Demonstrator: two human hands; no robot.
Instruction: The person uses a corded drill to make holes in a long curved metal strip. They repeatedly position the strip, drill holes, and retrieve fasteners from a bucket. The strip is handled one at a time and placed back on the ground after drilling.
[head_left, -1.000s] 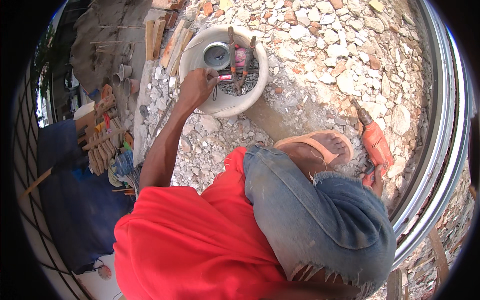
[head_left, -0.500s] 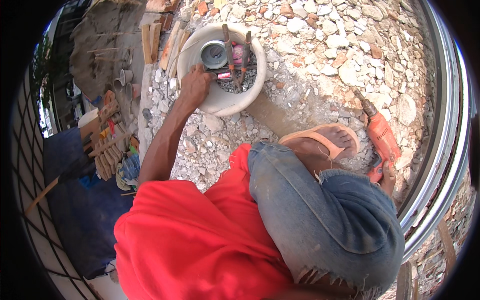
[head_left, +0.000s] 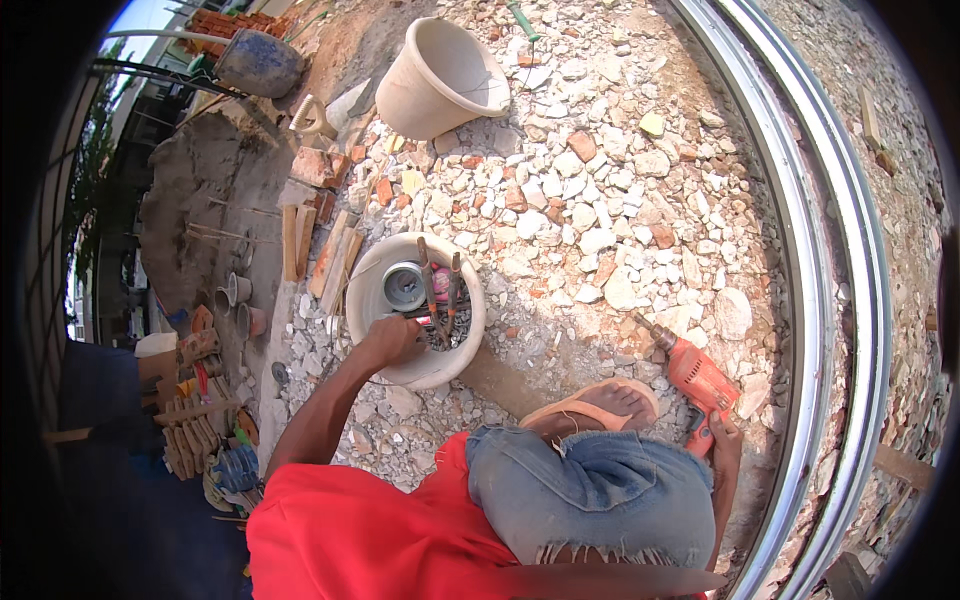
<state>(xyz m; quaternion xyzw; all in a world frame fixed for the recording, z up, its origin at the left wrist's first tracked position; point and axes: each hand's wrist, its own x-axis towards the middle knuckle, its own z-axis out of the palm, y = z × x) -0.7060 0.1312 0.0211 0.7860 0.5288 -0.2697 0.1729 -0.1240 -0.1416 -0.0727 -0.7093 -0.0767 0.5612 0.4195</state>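
My left hand (head_left: pixel 395 343) reaches over the near rim of an off-white bucket (head_left: pixel 472 300). Its fingers are closed at a dark object with a small red-and-white patch, whose kind I cannot make out. Inside the bucket, a round grey container (head_left: pixel 404 286) sits beside a long-handled plier-like tool (head_left: pixel 430 285) with worn orange-brown grips. A pink item (head_left: pixel 441 284) shows behind the handles, and small grey bits lie at the bottom. My right hand (head_left: pixel 726 440) is wrapped round the handle of an orange-red power drill (head_left: pixel 702 375). The drill lies on the rubble, its chuck pointing up and left.
Broken stone and brick rubble (head_left: pixel 600 200) covers the ground. A second, larger bucket (head_left: pixel 440 85) leans at the back. Metal rails (head_left: pixel 830 300) run along the right. Wood pieces (head_left: pixel 342 262) lie left of the near bucket. My sandalled foot (head_left: pixel 610 402) is beside the drill.
The view has tilted up, bringing the second bucket into sight. My left hand has gone slightly further into the near bucket. More of my right hand shows on the drill handle.
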